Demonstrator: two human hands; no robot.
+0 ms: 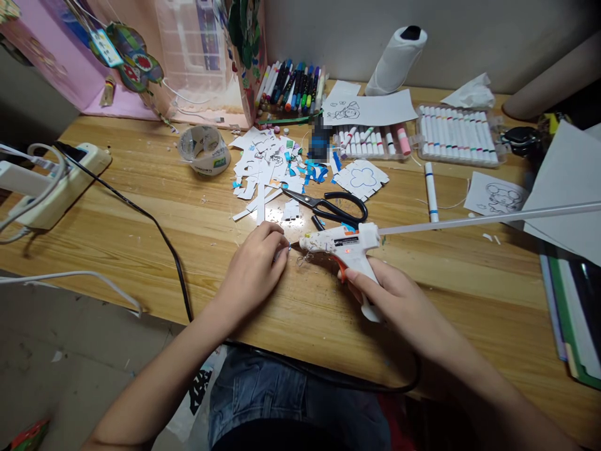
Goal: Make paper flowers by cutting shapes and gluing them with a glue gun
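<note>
My right hand (380,285) is wrapped round the handle of a white hot glue gun (345,244), its fingers at the orange trigger. A long clear glue stick (451,222) juts out of the back of the gun toward the right. The nozzle points left and meets the fingertips of my left hand (258,260). Those fingers are pinched close to the tabletop on a tiny bluish piece, mostly hidden, whose kind I cannot make out. Just beyond the gun lie black-handled scissors (328,205), their blades pointing left.
Paper scraps (263,163) are heaped behind my left hand, beside a tape roll (204,150). Markers (293,88) and a marker case (457,134) line the back. A power strip (61,185) sits at left, its black cord (154,222) crossing the wooden table (141,156). Paper sheets lie right.
</note>
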